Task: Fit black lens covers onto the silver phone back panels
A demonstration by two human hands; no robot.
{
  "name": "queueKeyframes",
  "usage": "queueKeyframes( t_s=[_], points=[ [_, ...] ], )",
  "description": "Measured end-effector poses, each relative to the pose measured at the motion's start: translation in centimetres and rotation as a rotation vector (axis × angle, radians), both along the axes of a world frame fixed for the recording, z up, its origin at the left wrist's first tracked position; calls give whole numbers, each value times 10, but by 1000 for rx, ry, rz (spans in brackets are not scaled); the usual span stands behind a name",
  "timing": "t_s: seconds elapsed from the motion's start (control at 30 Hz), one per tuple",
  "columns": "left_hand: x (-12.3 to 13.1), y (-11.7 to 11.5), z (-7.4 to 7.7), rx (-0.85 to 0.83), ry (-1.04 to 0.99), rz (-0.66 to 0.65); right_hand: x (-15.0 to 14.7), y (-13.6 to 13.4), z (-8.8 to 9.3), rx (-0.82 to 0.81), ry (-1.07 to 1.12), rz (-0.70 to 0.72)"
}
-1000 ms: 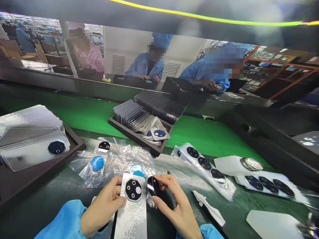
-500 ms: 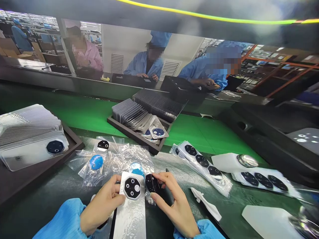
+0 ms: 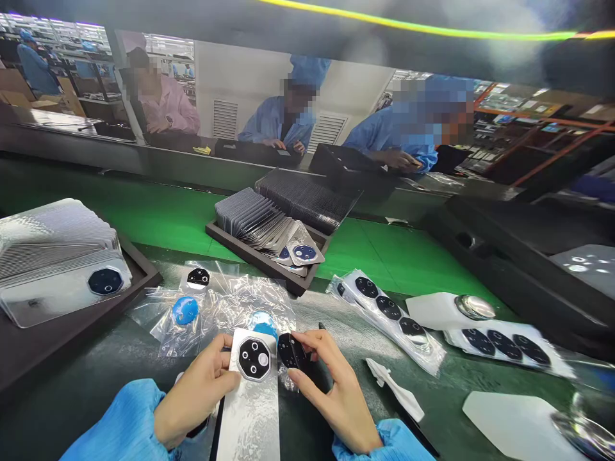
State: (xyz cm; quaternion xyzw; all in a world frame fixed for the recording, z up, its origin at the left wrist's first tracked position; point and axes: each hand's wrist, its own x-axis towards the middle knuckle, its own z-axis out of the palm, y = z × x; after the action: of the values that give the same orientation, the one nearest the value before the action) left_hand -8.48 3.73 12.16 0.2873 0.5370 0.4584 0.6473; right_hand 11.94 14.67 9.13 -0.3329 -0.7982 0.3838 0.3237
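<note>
My left hand (image 3: 204, 387) is closed on the left edge of a silvery phone back panel (image 3: 254, 416), its thumb on the front. Near the panel's top is a black camera area with several round lenses or rings. Just right of it, my right hand (image 3: 331, 387) pinches a small black disc (image 3: 291, 352) with several holes between thumb and fingers. The disc is beside the panel's edge; whether they touch is unclear. Behind them, a blue round piece (image 3: 263, 323) lies on clear plastic film.
A dark tray (image 3: 254, 255) of stacked panels stands at the centre back, another tray (image 3: 137, 259) at left. Bagged black discs (image 3: 389, 308), a white tool (image 3: 396, 389) and white bottles with metal tops (image 3: 435, 310) lie at right. Co-workers (image 3: 278, 121) sit across the line.
The view has shifted very slightly. Both hands keep their hold on the panel and the black disc, with almost no movement.
</note>
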Motion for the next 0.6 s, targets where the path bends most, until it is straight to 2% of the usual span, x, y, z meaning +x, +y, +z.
queueKeyframes(
  t_s=[0.27, 0.6],
  points=[
    [1, -1, -6, 15, -7, 18, 0, -1, 0, 31, 10, 17],
    [0, -1, -4, 17, -2, 4, -1, -1, 0, 44, 12, 23]
  ],
)
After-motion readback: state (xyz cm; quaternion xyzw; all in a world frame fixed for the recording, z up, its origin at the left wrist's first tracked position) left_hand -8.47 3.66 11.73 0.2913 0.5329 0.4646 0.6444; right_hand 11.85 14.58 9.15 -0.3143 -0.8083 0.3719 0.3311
